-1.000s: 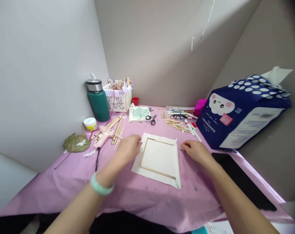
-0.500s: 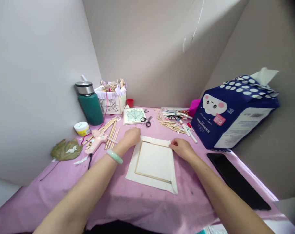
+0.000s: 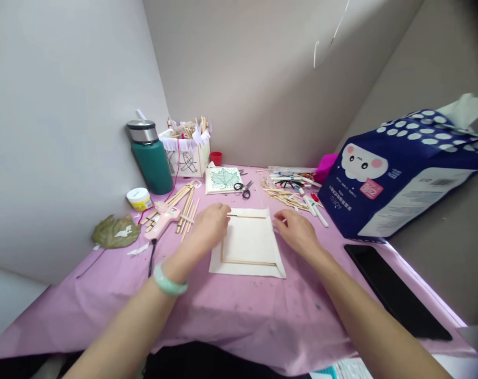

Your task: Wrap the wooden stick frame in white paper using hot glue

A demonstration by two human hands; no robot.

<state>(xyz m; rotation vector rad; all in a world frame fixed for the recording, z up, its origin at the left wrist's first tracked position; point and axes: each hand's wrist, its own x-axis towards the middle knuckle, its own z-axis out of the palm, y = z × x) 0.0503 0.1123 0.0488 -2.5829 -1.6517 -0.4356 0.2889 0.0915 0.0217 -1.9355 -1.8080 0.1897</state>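
Note:
A white sheet [image 3: 250, 239] lies on the pink cloth in front of me. Thin wooden sticks [image 3: 248, 262] run along its top, left and bottom sides. My left hand [image 3: 213, 225], slightly blurred and wearing a pale green bangle [image 3: 169, 280], is over the sheet's upper left edge; its fingertips are mostly hidden. Just right of the upper right corner is my right hand [image 3: 297, 229], fingers loosely bent and a small gap between thumb and forefinger. Nothing shows in it, and it appears apart from the sheet.
Left: pink glue gun [image 3: 163, 223], wooden sticks [image 3: 188, 210], dried leaf [image 3: 114, 231], jar [image 3: 139, 199], green bottle [image 3: 152, 163]. Behind: stick-filled box [image 3: 189, 158], leaf picture [image 3: 223, 180], scissors [image 3: 244, 188]. Right: markers [image 3: 313, 208], tissue pack [image 3: 380, 173], black phone-like slab [image 3: 396, 292].
My right hand has let go of the sheet's upper right corner. The left hand has come down along the left edge. The sheet lies straighter, and the view has shifted slightly.

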